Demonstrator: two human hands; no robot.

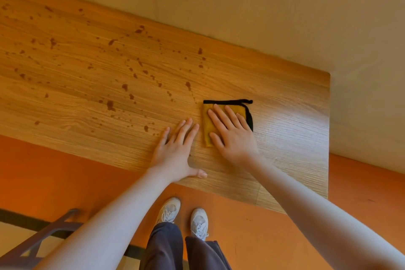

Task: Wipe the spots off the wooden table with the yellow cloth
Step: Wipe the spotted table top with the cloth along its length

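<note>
A folded yellow cloth (pixel 207 125) with a black edge lies on the wooden table (pixel 87 85), near its right end. My right hand (pixel 232 133) presses flat on the cloth with straight fingers. My left hand (pixel 177 151) rests flat on the bare wood just left of the cloth, thumb spread toward the front edge. Several dark brown spots (pixel 110 105) are scattered over the table to the left of and beyond both hands. The wood under and to the right of my hands looks free of spots.
The table's far edge runs along a beige wall (pixel 263 6), and its right end (pixel 328 138) stops short of the wall. Below the front edge lie an orange floor (pixel 252 226) and my shoes (pixel 168 210). A grey chair frame (pixel 43 237) stands at the lower left.
</note>
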